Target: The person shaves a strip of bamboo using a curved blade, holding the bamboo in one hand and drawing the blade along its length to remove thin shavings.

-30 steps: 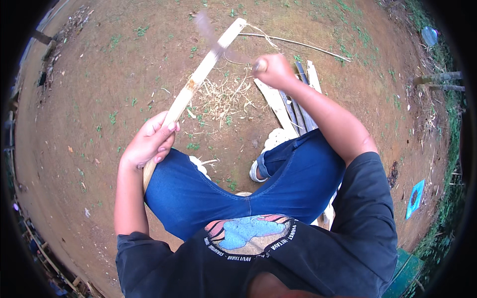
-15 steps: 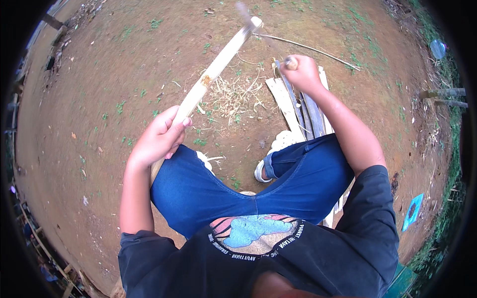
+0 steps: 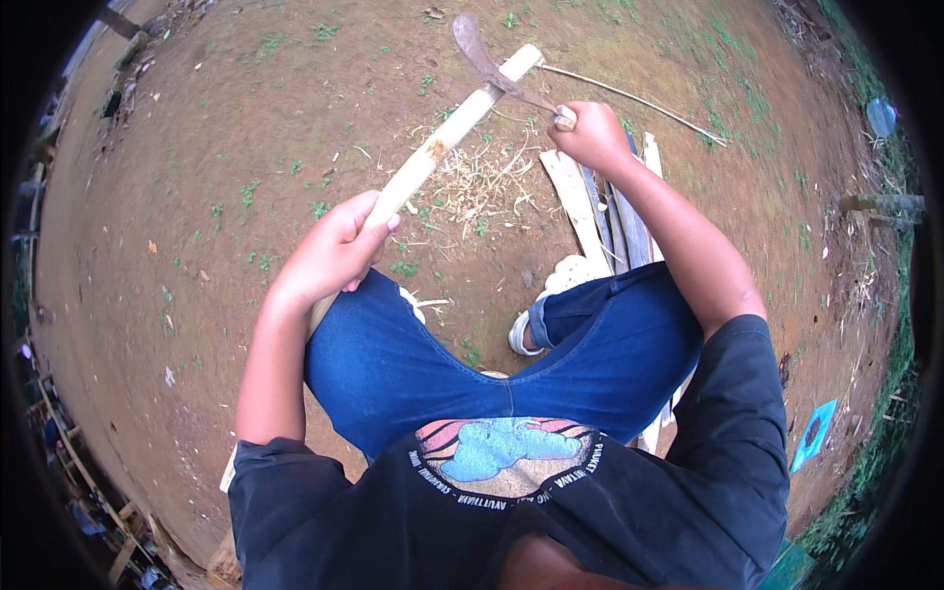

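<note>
My left hand point(image 3: 339, 246) is wrapped round a pale wooden strip point(image 3: 418, 169), which slants away from me toward the upper right. Its lower part passes beside my left thigh, partly hidden by my hand and arm. A brown patch marks the strip about midway along its visible length. In my right hand point(image 3: 595, 136) is the short handle of a sickle-like knife with a curved, dull brown blade point(image 3: 478, 54). That blade lies across the strip near its far end and appears to touch it, its hooked tip pointing up and left.
Thin wood shavings point(image 3: 487, 187) are heaped on the bare earth ahead of my knees. Several split wooden slats point(image 3: 575, 202) lie by my right leg. A thin stick point(image 3: 639, 98) rests farther out, and a blue packet point(image 3: 813, 435) lies at the right.
The curved knife has gone from a blurred swing to resting clearly across the strip. My left hand and the strip sit slightly farther right; my right hand has barely shifted.
</note>
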Available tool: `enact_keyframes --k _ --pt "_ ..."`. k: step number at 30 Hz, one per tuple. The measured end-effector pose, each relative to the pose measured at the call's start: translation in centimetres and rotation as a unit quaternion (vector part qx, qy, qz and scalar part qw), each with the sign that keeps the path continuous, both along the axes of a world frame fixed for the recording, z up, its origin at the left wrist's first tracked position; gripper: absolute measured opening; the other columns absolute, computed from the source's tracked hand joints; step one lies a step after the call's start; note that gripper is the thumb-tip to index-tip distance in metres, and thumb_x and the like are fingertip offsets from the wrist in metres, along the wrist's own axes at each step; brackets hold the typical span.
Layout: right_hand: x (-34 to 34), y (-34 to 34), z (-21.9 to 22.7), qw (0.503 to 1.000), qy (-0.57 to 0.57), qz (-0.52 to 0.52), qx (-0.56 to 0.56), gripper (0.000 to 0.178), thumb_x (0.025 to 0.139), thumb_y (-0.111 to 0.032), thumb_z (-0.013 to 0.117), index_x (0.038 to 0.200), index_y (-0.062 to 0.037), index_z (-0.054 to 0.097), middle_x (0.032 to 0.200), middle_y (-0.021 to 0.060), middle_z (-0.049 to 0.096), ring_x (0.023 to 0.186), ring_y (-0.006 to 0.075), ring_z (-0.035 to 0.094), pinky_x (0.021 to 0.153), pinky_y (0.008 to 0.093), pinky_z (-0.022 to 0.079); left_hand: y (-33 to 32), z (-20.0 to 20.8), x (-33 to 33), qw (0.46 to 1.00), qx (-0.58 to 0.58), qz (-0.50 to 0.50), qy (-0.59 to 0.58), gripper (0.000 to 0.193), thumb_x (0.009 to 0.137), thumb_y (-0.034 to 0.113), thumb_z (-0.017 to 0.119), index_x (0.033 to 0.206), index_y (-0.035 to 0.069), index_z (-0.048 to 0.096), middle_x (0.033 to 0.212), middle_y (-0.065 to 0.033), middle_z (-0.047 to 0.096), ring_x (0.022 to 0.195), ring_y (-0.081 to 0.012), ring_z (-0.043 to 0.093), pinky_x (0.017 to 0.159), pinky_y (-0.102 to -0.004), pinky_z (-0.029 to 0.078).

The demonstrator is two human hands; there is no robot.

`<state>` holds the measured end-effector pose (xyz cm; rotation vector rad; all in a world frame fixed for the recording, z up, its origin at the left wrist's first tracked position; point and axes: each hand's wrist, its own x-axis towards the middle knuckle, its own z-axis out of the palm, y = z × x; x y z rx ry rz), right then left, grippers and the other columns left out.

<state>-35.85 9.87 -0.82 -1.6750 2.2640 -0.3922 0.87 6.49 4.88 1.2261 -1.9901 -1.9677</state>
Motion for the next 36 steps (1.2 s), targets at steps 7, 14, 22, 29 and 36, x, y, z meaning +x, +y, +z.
enact_keyframes --k 7,14,22,29,36 --pt "3.6 1.9 -1.3 0.984 0.012 0.176 0.013 0.023 0.077 -0.033 0.068 0.076 -0.0100 0.070 0.076 0.0160 0.069 0.076 0.0366 0.068 0.071 0.0463 0.054 0.0 -0.3 -0.5 1.000 0.010 -0.028 0.005 0.014 0.103 0.021 0.051 0.097 0.008 0.050 0.061 0.0050 0.044 0.041 -0.0031 0.038 0.035 -0.0218 0.031" --pt "3.6 1.7 -1.7 0.986 0.019 0.159 -0.048 0.020 0.075 -0.032 0.069 0.077 -0.0122 0.071 0.077 0.0148 0.070 0.078 0.0358 0.068 0.071 0.0465 0.054 -0.6 -0.7 -0.6 0.999 0.010 -0.025 0.027 0.013 0.103 0.019 0.049 0.098 0.008 0.049 0.058 0.0055 0.042 0.039 -0.0031 0.036 0.035 -0.0219 0.030" --pt "3.8 2.4 -1.1 0.985 0.019 0.164 -0.042 0.022 0.074 -0.032 0.072 0.080 -0.0108 0.072 0.078 0.0157 0.069 0.079 0.0366 0.068 0.072 0.0468 0.054 -0.5 -0.7 -0.3 0.998 0.023 -0.028 0.046 0.011 0.103 0.017 0.048 0.100 0.007 0.049 0.055 0.0063 0.039 0.038 -0.0028 0.034 0.034 -0.0216 0.029" --pt "2.6 1.9 -0.7 0.991 0.021 0.130 -0.022 0.022 0.074 -0.032 0.072 0.081 -0.0106 0.072 0.081 0.0158 0.070 0.082 0.0364 0.068 0.073 0.0468 0.054 -0.4 -0.7 -0.2 0.998 0.040 -0.013 0.056 0.011 0.103 0.018 0.049 0.101 0.007 0.051 0.057 0.0061 0.041 0.039 -0.0026 0.034 0.034 -0.0213 0.029" --pt "1.8 0.7 -0.4 0.977 0.061 0.200 -0.028 0.020 0.072 -0.030 0.071 0.073 -0.0098 0.068 0.073 0.0159 0.067 0.074 0.0375 0.067 0.069 0.0485 0.053 0.0 -0.4 -0.7 0.999 0.032 -0.011 0.017 0.014 0.103 0.021 0.050 0.100 0.008 0.051 0.057 0.0058 0.042 0.039 -0.0027 0.036 0.034 -0.0213 0.029"
